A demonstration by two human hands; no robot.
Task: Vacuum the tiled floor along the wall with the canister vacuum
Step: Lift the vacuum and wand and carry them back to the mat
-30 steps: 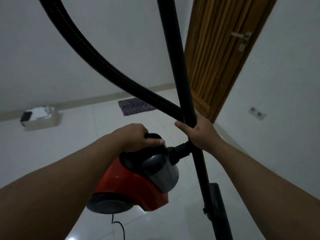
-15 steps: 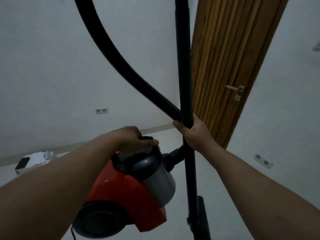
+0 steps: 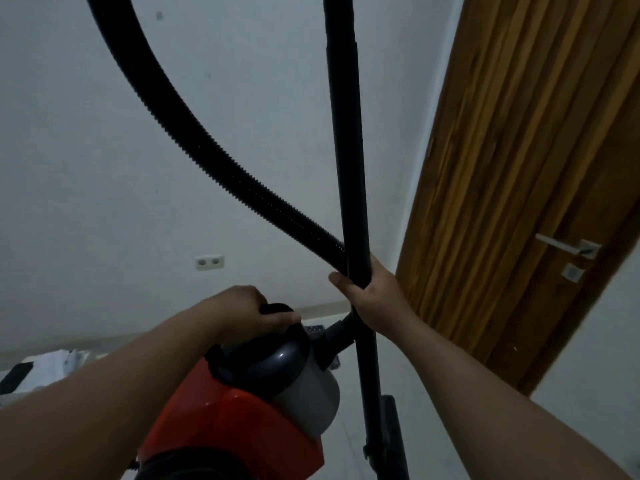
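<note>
Pretty bare room: plain white wall (image 3: 104, 150) straight ahead with a double power socket (image 3: 209, 261) low down on it, and a pale skirting strip (image 3: 322, 308) where it meets the glossy white tiled floor (image 3: 426, 410). On the right there's a slatted wooden door (image 3: 519, 168) with a silver lever handle (image 3: 568, 247). Off at the left edge sits something that looks like a box of white stuff (image 3: 45, 368), too dim to say more. The red and grey canister vacuum (image 3: 249, 410) is low in the middle of the view, with the left hand (image 3: 249, 310) wrapped round its black carry handle (image 3: 277, 308); can't tell if it's touching the floor. The right hand (image 3: 374, 299) has its fingers curled round the upright black wand (image 3: 346, 168), and the ribbed hose (image 3: 194, 147) arcs from top left down behind that hand. A bit of patterned mat (image 3: 317, 329) peeks out behind the canister.
</note>
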